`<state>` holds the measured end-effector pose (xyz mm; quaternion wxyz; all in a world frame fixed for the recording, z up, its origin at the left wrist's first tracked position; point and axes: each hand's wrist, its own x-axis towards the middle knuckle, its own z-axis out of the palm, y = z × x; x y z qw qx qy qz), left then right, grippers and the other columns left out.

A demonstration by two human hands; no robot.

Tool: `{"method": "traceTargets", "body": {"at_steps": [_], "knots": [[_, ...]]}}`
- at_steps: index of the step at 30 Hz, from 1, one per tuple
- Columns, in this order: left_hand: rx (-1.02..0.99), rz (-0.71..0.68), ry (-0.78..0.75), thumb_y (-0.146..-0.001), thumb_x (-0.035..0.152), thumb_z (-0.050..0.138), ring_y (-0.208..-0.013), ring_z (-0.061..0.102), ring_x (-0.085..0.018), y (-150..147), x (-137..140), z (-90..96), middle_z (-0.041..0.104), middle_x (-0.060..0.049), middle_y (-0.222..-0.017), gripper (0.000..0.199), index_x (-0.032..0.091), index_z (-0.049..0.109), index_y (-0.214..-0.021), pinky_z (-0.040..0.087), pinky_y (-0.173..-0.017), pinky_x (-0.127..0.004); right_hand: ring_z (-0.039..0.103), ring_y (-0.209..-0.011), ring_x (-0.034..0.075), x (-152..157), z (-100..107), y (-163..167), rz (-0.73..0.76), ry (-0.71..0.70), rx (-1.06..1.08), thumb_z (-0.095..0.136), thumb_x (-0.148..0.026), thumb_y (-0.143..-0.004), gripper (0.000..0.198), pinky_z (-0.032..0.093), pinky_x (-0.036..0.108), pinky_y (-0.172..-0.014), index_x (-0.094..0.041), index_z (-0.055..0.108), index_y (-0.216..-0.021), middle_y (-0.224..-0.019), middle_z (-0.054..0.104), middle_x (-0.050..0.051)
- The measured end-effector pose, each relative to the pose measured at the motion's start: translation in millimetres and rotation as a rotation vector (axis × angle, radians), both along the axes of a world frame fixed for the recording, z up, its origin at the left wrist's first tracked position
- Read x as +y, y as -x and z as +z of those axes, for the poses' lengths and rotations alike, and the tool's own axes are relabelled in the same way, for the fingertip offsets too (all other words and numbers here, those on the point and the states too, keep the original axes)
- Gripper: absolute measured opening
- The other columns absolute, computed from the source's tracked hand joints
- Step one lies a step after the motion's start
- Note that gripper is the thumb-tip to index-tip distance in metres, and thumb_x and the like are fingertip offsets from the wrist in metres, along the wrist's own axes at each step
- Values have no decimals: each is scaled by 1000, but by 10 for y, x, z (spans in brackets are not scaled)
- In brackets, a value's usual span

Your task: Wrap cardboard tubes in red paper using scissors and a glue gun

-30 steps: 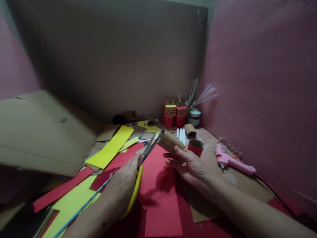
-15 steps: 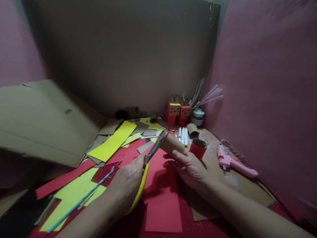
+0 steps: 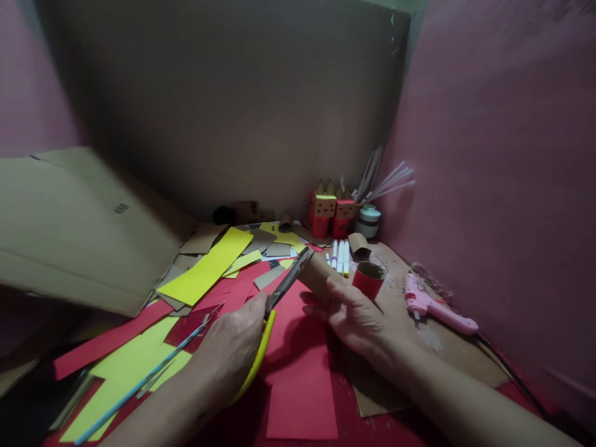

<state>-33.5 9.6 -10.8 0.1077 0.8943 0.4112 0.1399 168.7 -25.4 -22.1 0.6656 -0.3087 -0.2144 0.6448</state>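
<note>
My left hand point(image 3: 239, 338) is closed round the yellow-handled scissors point(image 3: 285, 287), whose dark blades point up and to the right. My right hand point(image 3: 356, 320) grips a brown cardboard tube point(image 3: 317, 273), thumb on top and fingers beneath. The blade tips meet the far left end of the tube; whether they are cutting into it I cannot tell. Under both hands lies a sheet of red paper point(image 3: 300, 385). Just beyond my right hand stands a red-wrapped tube point(image 3: 367, 284), its open top facing up.
A pink glue gun point(image 3: 437, 307) lies at right, its cord trailing forward. Several markers point(image 3: 342, 256), small red figures with cardboard faces point(image 3: 325, 211) and a pale jar point(image 3: 367, 220) stand behind. Yellow paper point(image 3: 207, 267), scraps and a blue striped stick point(image 3: 144, 379) cover the left.
The tube has turned slightly in my right hand, its near end now more hidden behind the hand. The scissors stay at its far end. The whole view has shifted a little.
</note>
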Motion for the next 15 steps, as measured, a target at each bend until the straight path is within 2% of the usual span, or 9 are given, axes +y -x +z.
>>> {"method": "traceTargets", "body": {"at_steps": [3, 5, 8, 11, 15], "knots": [[38, 4, -35, -90, 23, 27, -71, 63, -24, -6, 9, -18, 63, -9, -84, 39, 17, 43, -124, 44, -63, -32, 64, -89, 26, 1, 35, -56, 88, 59, 177, 78, -32, -63, 45, 53, 42, -75, -19, 62, -103, -103, 66, 10], [45, 22, -47, -89, 23, 27, -75, 64, -26, -12, 13, -35, 65, -11, -89, 41, 18, 41, -127, 45, -65, -33, 64, -94, 26, 23, 19, -79, 107, 57, 186, 75, -30, -68, 42, 53, 40, -77, -18, 61, -106, -108, 65, 11], [69, 44, -53, -87, 21, 27, -78, 65, -27, -19, 17, -62, 65, -14, -101, 48, 17, 34, -134, 47, -67, -36, 64, -92, 24, 68, -31, -82, 48, 43, 153, 73, -27, -70, 37, 54, 39, -76, -18, 60, -104, -105, 65, 11], [72, 36, -15, -87, 21, 28, -85, 65, -28, -24, 18, -74, 62, -15, -111, 53, 18, 28, -139, 48, -71, -36, 64, -91, 26, 94, -50, -68, -35, 50, 131, 76, -24, -64, 37, 55, 41, -74, -20, 59, -97, -103, 65, 10], [53, 52, 55, -83, 21, 35, -92, 64, -29, -29, 11, -51, 61, -16, -112, 58, 17, 25, -140, 48, -75, -37, 64, -93, 28, 94, -16, -56, -69, 38, 79, 76, -23, -63, 37, 55, 43, -73, -19, 58, -95, -105, 63, 11]]}}
